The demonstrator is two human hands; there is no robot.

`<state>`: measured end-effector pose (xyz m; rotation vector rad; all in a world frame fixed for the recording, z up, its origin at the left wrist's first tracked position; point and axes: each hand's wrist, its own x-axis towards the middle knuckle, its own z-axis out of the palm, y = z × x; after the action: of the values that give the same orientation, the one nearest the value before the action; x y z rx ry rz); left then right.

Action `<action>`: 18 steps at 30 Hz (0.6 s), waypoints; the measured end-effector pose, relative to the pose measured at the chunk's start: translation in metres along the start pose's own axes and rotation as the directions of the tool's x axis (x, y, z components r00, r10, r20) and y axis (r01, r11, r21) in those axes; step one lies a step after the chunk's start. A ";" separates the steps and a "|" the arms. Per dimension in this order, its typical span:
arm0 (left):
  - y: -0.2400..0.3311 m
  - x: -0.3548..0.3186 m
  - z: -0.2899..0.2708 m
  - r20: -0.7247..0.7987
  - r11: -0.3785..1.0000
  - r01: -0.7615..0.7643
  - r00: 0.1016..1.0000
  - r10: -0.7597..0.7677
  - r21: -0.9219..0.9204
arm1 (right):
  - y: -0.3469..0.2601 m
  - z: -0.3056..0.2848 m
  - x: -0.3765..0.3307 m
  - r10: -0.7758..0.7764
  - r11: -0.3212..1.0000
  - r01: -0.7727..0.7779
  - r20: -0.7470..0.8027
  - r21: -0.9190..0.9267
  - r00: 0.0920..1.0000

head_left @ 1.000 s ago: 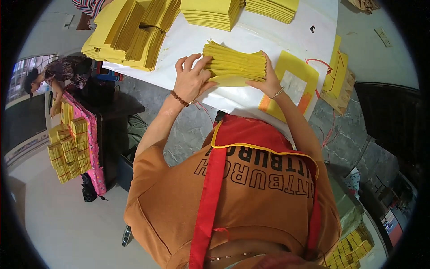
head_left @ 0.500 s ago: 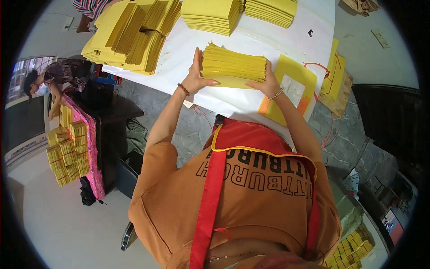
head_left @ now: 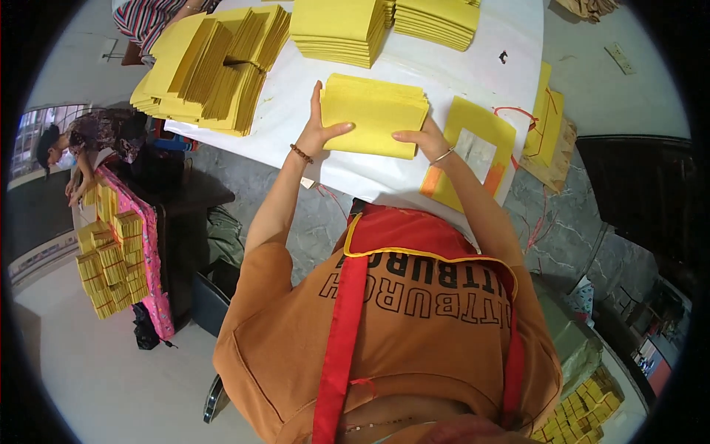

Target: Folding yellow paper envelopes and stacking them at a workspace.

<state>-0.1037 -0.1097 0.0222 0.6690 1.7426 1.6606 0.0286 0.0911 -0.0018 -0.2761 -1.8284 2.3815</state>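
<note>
A thick stack of yellow folded paper sheets (head_left: 373,111) is between my hands above the white tabletop's near edge. My left hand (head_left: 325,133) grips its left end, thumb across the top sheet and fingers along the side. At the right end my right hand (head_left: 427,139) holds it the same way, thumb on top; the other fingers are mostly hidden behind the stack. The broad yellow face of the top sheet shows. Just right of my right hand lies a flat yellow sheet (head_left: 460,122) with a pale rectangle and orange patches.
Tall piles of yellow folded paper (head_left: 211,74) stand at the table's far left, and more stacks (head_left: 336,33) at the back. Red string (head_left: 515,111) lies at the right. Leftward, another person (head_left: 103,133) bends over a pink-covered table (head_left: 151,251) with tied yellow bundles (head_left: 111,263).
The stack has tilted: its layered edges faced me before, and its flat top face shows now. Both thumbs have moved onto that face. The view has shifted slightly.
</note>
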 end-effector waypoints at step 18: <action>-0.014 0.038 0.017 -0.060 0.935 0.320 0.941 -0.332 -0.156 | 0.019 -0.007 0.011 0.095 0.967 -0.175 -0.374 -0.186 0.923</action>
<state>-0.1156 -0.0718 0.0043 0.2273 1.6671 1.5791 0.0193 0.0950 -0.0228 -0.8326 -1.9338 2.0290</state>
